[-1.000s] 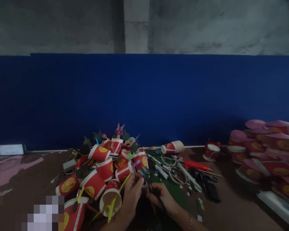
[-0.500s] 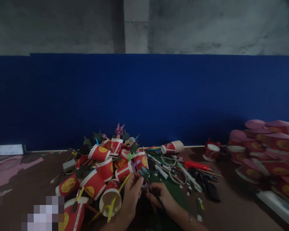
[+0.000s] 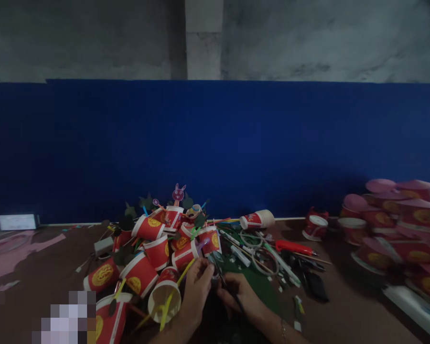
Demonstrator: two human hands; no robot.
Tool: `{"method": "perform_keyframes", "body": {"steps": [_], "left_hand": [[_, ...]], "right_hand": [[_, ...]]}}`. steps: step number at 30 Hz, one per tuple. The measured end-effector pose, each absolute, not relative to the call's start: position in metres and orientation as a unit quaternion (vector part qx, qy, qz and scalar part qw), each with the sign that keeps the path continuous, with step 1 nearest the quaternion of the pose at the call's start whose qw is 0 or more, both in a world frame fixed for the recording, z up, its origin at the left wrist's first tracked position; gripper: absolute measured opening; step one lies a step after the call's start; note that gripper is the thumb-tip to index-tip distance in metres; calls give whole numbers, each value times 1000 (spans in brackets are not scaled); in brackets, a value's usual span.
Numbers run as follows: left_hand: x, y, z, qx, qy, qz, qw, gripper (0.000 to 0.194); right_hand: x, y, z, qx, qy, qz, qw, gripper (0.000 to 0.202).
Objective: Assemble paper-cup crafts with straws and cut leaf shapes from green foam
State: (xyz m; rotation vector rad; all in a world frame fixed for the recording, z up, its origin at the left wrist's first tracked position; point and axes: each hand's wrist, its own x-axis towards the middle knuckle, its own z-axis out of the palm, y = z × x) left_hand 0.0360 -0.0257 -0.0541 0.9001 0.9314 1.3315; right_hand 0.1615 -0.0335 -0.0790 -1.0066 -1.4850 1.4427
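Low in the middle, my left hand (image 3: 197, 284) is closed in a pinch, fingertips pointing away from me. What it pinches is too small and dark to make out. My right hand (image 3: 241, 296) grips a pair of scissors (image 3: 220, 273), whose blades reach forward beside the left fingertips. A red paper cup (image 3: 165, 298) lies left of my left wrist, its mouth towards me and a yellow straw (image 3: 167, 306) across it. Under and behind my right hand spreads a dark green sheet (image 3: 261, 284) with small white scraps on it.
A heap of red cups (image 3: 139, 274) with straws and cut-outs lies on the left. Rolls of tape (image 3: 265, 260), a red tool (image 3: 294, 247) and stacked cups (image 3: 258, 219) are right of centre. Pink-topped cups (image 3: 415, 215) fill the far right. A blue partition (image 3: 215, 148) stands behind.
Both hands stay in nearly the same place. The scissors' blades look closer together beside my left fingertips than before. The view has shifted very slightly.
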Motion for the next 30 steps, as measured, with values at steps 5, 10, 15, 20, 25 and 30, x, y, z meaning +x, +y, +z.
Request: {"method": "perform_keyframes", "body": {"steps": [5,10,15,20,25,30], "left_hand": [[36,-27,-54,381,399,577,603,26],[37,-27,-55,380,392,574,610,25],[37,-29,-54,382,391,573,611,25],[38,-28,-56,394,397,563,609,23],[38,-27,-58,395,404,557,608,24],[38,-28,-59,400,402,548,615,24]], "right_hand": [[162,-32,-83,-402,-593,566,409,37],[162,-32,-84,-380,-593,573,420,37],[162,-31,-88,-375,-599,564,426,38],[162,-30,-91,-368,-611,555,428,39],[162,-28,-96,-379,-605,550,433,38],[163,-30,-92,-366,-617,543,436,36]]}}
